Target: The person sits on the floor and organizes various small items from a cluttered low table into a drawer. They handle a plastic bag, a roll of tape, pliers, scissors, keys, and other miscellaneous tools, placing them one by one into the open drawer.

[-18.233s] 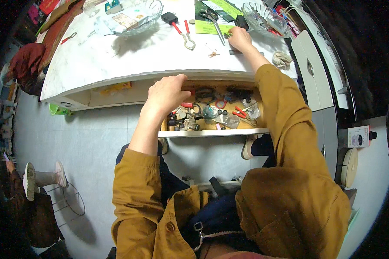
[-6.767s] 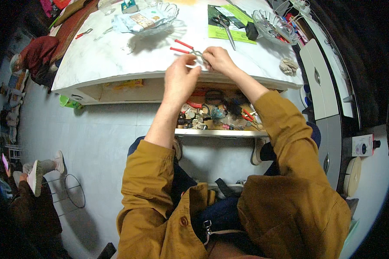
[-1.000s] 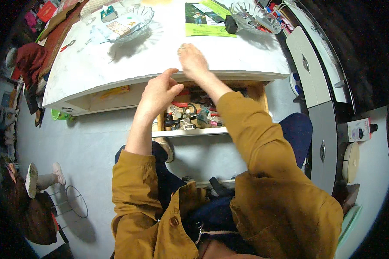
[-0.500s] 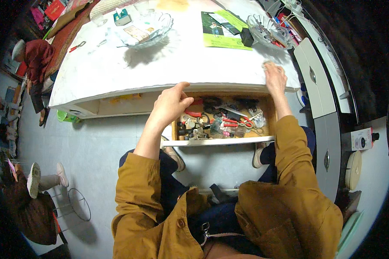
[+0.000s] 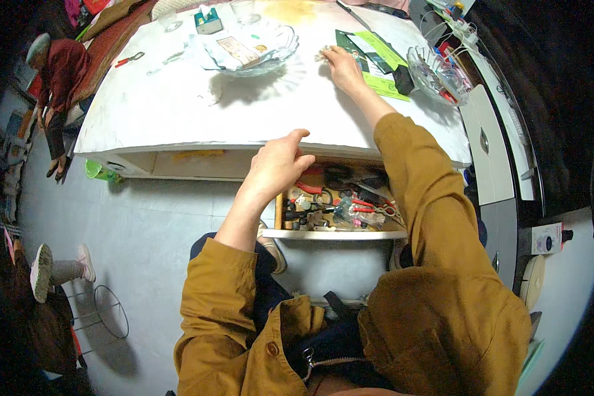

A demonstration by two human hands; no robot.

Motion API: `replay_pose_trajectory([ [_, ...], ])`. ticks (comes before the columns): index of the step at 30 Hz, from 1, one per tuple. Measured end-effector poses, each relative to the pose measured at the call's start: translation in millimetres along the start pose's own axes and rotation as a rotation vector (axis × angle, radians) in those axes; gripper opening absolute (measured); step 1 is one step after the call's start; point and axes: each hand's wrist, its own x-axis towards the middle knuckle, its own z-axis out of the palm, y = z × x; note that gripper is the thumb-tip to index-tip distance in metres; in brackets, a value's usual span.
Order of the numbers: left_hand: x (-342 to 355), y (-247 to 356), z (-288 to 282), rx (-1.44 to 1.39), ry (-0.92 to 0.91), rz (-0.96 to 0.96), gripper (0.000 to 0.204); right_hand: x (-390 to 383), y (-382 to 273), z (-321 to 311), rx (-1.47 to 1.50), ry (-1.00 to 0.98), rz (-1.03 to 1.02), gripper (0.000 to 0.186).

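Out over the white table (image 5: 178,115), my right hand (image 5: 344,71) is closed on a small crumpled whitish wad (image 5: 323,54), which may be tissue or cloth. It is pressed to the tabletop beside a green and black leaflet (image 5: 384,82). My left hand (image 5: 280,165) hovers at the table's front edge with thumb and forefinger apart, holding nothing. Below it an open drawer (image 5: 336,234) holds red-handled pliers (image 5: 308,189), scissors-like tools, black items and plastic bags. My right sleeve hides part of the drawer.
A glass bowl with papers (image 5: 284,56), a tissue box (image 5: 208,21) and red-handled pliers (image 5: 129,59) lie on the table. Another glass bowl (image 5: 442,79) stands right, near a grey cabinet (image 5: 495,191). People sit at the left, one (image 5: 63,72) in dark red.
My right hand has swept the wad leftward and away from me, from the table's right front edge to beside the leaflet. My left hand stays near the table's front edge. The view has shifted slightly.
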Motion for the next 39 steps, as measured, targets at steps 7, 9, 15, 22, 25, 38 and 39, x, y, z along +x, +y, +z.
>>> replay_pose_trajectory([
  [7, 5, -21, -18, -0.019, 0.012, -0.036, 0.047, -31, -48, 8, -0.199, -0.389, 0.058, 0.035],
  [9, 14, -22, -13, -0.022, -0.003, -0.023, 0.047, -76, -35, -5, -0.142, -0.220, -0.074, 0.036],
  [15, 4, -40, -24, -0.006, 0.010, -0.054, 0.048, -161, -60, -79, 0.058, -0.244, -0.143, 0.034],
  [22, -7, -30, -14, 0.097, 0.040, -0.128, 0.050, -157, -12, -82, 0.587, -0.342, 0.013, 0.032],
  [25, -9, -29, -14, 0.085, 0.015, -0.146, 0.046, -95, 30, -45, 0.485, -0.217, 0.008, 0.030],
  [38, -15, -31, -25, 0.032, 0.123, -0.082, 0.039, 80, 150, 177, 0.064, -0.450, 0.060, 0.046],
  [39, -16, -29, -27, 0.028, 0.121, -0.046, 0.039, 84, 170, 167, 0.070, -0.421, 0.059, 0.046],
])
